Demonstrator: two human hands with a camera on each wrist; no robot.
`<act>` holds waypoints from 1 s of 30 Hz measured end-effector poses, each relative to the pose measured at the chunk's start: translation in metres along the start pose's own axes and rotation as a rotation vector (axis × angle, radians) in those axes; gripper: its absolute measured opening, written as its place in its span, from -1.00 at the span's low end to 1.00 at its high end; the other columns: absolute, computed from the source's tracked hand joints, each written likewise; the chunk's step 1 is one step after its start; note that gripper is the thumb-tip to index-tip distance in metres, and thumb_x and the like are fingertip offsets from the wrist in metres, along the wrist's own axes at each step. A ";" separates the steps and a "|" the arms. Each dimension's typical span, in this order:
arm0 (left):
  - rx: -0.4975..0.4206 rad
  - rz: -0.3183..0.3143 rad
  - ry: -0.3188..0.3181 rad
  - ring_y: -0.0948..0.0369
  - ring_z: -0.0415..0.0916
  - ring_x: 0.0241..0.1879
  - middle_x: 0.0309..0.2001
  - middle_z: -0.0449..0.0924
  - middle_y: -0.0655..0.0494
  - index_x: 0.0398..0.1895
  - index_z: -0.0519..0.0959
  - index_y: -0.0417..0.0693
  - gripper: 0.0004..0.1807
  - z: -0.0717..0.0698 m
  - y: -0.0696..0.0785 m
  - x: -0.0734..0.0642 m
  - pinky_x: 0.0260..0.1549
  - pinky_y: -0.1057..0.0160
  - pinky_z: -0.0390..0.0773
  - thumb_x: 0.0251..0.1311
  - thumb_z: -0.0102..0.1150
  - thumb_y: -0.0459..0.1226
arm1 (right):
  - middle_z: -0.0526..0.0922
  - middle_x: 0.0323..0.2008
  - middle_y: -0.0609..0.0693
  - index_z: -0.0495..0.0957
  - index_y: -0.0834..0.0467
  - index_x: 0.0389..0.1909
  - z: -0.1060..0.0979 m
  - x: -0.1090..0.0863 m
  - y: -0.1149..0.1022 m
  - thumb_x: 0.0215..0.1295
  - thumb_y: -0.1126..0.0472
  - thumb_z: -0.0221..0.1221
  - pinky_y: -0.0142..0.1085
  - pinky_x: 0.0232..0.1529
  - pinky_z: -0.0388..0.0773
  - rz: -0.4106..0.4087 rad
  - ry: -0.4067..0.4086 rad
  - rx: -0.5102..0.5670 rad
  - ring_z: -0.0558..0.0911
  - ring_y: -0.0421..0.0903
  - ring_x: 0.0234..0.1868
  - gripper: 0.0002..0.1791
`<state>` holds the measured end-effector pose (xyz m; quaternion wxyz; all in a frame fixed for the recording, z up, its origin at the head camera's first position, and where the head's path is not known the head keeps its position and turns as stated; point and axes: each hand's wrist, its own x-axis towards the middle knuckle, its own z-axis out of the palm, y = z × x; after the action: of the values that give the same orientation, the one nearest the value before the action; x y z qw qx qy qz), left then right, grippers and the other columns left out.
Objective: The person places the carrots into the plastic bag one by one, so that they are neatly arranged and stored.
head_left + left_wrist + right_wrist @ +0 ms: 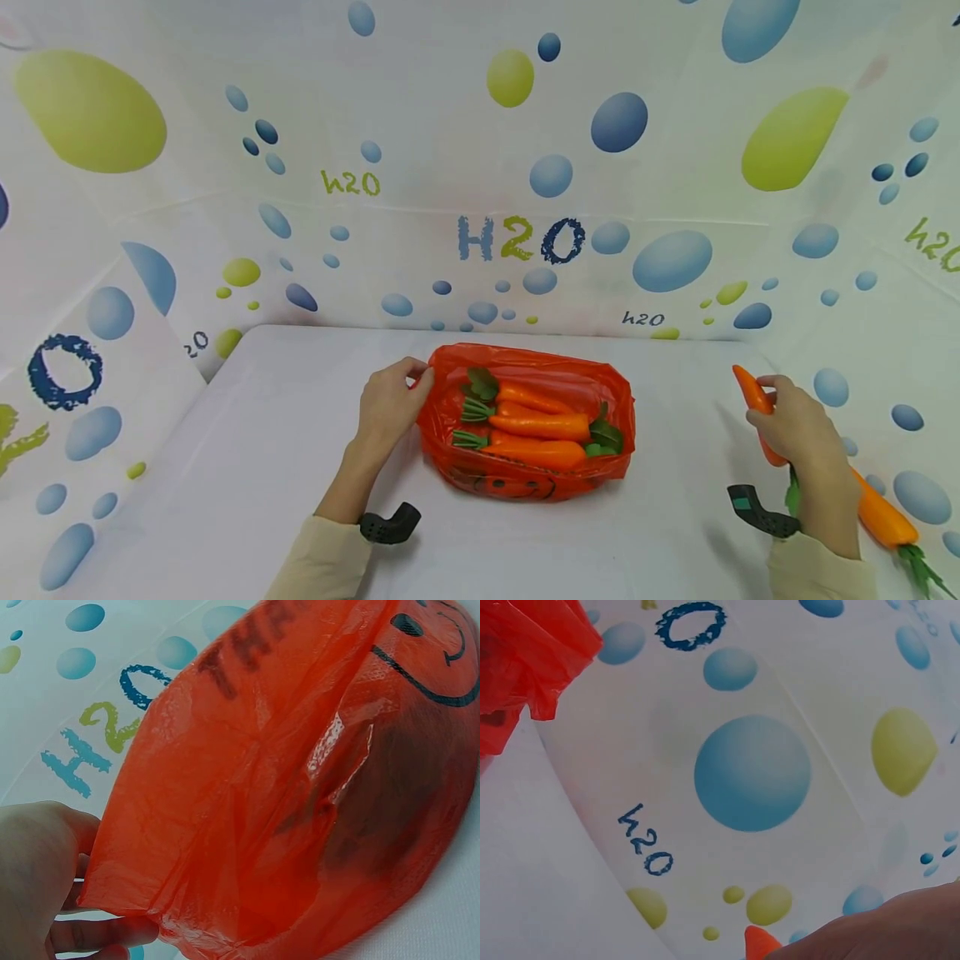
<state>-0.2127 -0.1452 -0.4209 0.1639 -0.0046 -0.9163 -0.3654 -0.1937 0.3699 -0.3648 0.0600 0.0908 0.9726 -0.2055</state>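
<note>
A red plastic bag (pixel 517 490) with a smiley print lies with its mouth spread wide on the table. Inside it are several orange carrots (pixel 543 427) with green leafy tops. My left hand (pixel 390 404) pinches the bag's left rim between thumb and fingers; the left wrist view shows the fingers (pixel 105 930) at the edge of the film. Off to the right, my right hand (pixel 806 425) grips one carrot (pixel 752 393), tip pointing away and leaves hanging below the palm. The right wrist view catches just the tip of this carrot (pixel 760 942).
Another carrot (pixel 885 512) lies at the right, partly behind my right forearm. A white table (pixel 247 467) carries the bag. Behind it rises a white sheet (pixel 420 100) printed with blue and green drops. Both wrists wear black bands.
</note>
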 end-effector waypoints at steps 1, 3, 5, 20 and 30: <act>-0.001 -0.002 -0.002 0.16 0.52 -0.47 -0.27 0.77 0.00 -0.14 0.70 -0.09 -0.71 0.000 0.000 0.000 -0.48 0.32 0.56 0.34 0.12 -0.09 | 0.35 0.13 0.58 0.06 0.47 0.39 0.000 0.000 0.000 0.30 0.19 0.20 -0.08 -0.38 0.69 -0.004 0.000 0.000 0.53 0.32 -0.16 -0.21; -0.001 -0.005 -0.006 0.17 0.51 -0.48 -0.26 0.77 0.00 -0.14 0.70 -0.08 -0.70 0.000 0.000 0.000 -0.50 0.33 0.55 0.35 0.12 -0.09 | 0.35 0.12 0.58 0.05 0.46 0.39 0.001 0.001 -0.001 0.30 0.18 0.20 -0.06 -0.37 0.69 -0.009 -0.002 0.001 0.53 0.32 -0.16 -0.20; 0.000 -0.006 -0.008 0.18 0.51 -0.49 -0.26 0.77 0.00 -0.13 0.70 -0.08 -0.70 0.000 0.000 0.000 -0.51 0.33 0.55 0.35 0.11 -0.09 | 0.35 0.13 0.58 0.06 0.46 0.40 0.002 0.002 -0.002 0.29 0.18 0.20 -0.05 -0.36 0.69 -0.014 0.000 0.003 0.53 0.32 -0.16 -0.20; -0.007 -0.009 -0.017 0.16 0.55 -0.47 -0.24 0.78 -0.01 -0.13 0.70 -0.08 -0.70 -0.001 0.000 0.000 -0.49 0.34 0.59 0.35 0.11 -0.08 | 0.33 0.16 0.57 0.07 0.44 0.41 0.003 0.000 -0.010 0.29 0.20 0.21 0.00 -0.32 0.70 -0.034 0.019 0.001 0.52 0.35 -0.12 -0.21; 0.005 0.011 0.010 0.13 0.59 -0.46 -0.27 0.78 0.00 -0.17 0.71 -0.10 -0.72 0.001 -0.001 0.002 -0.44 0.24 0.61 0.33 0.14 -0.11 | 0.33 0.18 0.56 0.09 0.44 0.41 0.003 -0.001 -0.018 0.30 0.21 0.18 -0.02 -0.33 0.70 -0.064 0.043 -0.002 0.51 0.34 -0.11 -0.24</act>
<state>-0.2145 -0.1456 -0.4214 0.1707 -0.0076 -0.9163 -0.3621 -0.1961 0.3524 -0.3604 0.0323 0.0641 0.9762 -0.2045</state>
